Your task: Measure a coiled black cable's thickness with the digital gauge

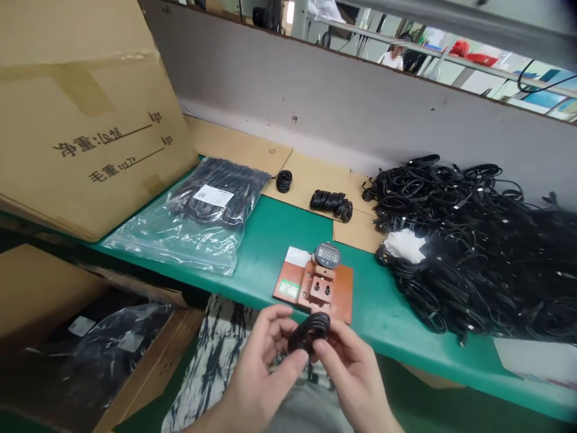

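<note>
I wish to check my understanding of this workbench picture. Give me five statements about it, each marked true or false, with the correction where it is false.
1. The left hand and the right hand hold one coiled black cable. True.
2. The round grey digital gauge shows 0.000. True.
3. The clear plastic bag with a white label lies to the right of the gauge in the picture. False: the bag lies to its left.
4. A large heap of loose black cables covers the right part of the green tabletop. True.
5. The crumpled white material lies inside the bag. False: it lies at the heap.
</note>
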`<state>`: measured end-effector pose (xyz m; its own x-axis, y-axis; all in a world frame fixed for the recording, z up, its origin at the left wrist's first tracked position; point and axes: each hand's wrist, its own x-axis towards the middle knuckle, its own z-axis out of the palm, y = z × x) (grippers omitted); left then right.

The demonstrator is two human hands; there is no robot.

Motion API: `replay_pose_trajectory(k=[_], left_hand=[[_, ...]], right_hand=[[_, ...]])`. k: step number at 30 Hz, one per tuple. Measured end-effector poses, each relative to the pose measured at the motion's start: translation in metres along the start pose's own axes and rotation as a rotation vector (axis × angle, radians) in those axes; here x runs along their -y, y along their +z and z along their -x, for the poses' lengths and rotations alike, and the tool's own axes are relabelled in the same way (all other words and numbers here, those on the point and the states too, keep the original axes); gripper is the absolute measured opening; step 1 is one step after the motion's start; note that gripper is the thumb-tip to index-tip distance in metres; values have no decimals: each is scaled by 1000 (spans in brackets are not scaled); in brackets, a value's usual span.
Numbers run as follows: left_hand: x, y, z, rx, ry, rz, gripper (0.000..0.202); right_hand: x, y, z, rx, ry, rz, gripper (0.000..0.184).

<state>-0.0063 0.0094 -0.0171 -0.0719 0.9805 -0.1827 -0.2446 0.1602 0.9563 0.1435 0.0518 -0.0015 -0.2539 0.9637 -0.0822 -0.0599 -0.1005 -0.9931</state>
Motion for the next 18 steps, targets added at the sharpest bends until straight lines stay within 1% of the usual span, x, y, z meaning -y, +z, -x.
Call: replay_pose_trajectory(k=[2,4,6,9,12,15,18], left_hand=[[-7,4,-5,71,-102,56,28],[-12,6,-9,127,-149,96,24],[-12,7,-9,176,-185,145,22],[-7,5,-6,208,-193,158,20],[2,3,-3,176,-217,124,21],[10,2,-2,138,-255,49,21],[12,0,-4,159,-249,-73,19]], right_hand=[[1,-2,2,72,-77,74,20],[1,-4,4,107,-133,143,23],[0,-7,6,120,-158,167,28],[-6,-10,10,156,-166,163,34],[-15,-12,15,178,-176,205,38],[-26,-12,19,91,-128,176,35],[-33,-11,22,-32,-33,116,21]])
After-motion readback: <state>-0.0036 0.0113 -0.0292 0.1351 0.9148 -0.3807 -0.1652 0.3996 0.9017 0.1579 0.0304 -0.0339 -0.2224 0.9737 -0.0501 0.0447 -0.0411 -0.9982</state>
